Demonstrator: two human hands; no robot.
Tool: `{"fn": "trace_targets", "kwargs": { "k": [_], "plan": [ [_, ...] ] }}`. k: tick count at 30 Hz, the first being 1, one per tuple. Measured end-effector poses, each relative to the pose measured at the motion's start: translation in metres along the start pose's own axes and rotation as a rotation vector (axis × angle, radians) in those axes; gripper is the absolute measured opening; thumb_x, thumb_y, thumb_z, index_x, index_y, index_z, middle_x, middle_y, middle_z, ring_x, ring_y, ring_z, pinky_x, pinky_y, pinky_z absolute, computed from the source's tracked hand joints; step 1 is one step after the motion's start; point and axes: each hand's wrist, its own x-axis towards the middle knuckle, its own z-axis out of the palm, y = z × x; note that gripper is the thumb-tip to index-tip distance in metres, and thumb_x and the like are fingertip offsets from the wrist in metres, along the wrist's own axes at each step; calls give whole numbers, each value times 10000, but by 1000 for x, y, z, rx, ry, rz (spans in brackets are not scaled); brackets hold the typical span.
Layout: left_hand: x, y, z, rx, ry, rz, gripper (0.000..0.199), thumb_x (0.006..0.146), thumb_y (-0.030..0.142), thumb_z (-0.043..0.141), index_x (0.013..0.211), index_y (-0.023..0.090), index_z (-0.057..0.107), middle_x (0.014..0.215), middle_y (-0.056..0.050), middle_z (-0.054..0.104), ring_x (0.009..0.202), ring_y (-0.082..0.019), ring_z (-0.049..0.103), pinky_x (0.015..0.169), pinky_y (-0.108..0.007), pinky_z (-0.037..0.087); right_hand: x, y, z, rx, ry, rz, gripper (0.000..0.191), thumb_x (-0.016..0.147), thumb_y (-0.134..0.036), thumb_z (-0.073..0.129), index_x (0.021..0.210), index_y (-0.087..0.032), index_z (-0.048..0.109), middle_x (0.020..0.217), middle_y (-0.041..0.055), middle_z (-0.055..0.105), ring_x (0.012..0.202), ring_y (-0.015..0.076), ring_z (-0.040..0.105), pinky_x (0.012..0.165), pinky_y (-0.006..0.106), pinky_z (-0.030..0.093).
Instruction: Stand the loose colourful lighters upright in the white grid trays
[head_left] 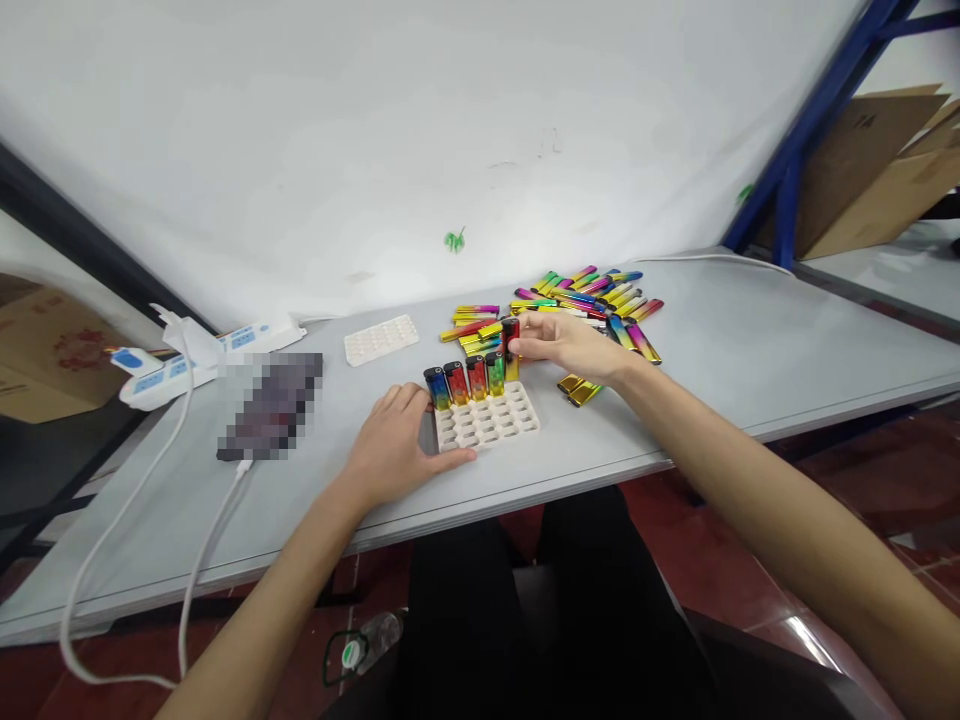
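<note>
A white tray (489,420) with rows of slots lies on the table in front of me. Upright in its back row stand a blue lighter (438,388), two red-and-yellow lighters (455,384) and a green lighter (495,374). My left hand (394,440) grips the tray's left side, with its thumb along the front edge and its fingers beside the blue lighter. Between the fingertips of my right hand (559,345) is a red-and-gold lighter (511,350), upright at the right end of that row. Whether its base sits in a slot, I cannot tell.
Many shiny coloured lighters (592,290) lie heaped behind my right hand, with a few gold ones (577,388) nearer. A second white tray (381,340) lies at the back left. Further left are a blurred-out device (270,405), a white cable (202,540) and a power strip (255,335).
</note>
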Motion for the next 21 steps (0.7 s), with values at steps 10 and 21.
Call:
{"fn": "trace_targets", "kwargs": {
  "k": [10,21],
  "plan": [
    [1,-1,1,-16,11,13,595,724,754,621,944,212,510,1010,-83,566,964,-291,513,864,-470,456,-5,-7,-4,-277,-61,-45,166,820,-336,684,806,-196,596,872,25,707,845,171,653,781,349,510],
    [6,-9,2,-158,4,-45,615,661,730,702,950,215,529,1020,-65,590,965,-275,531,847,-434,466,-7,-10,-5,-586,-41,-55,226,821,-410,698,752,-205,632,817,9,711,769,165,616,714,309,440]
  ]
}}
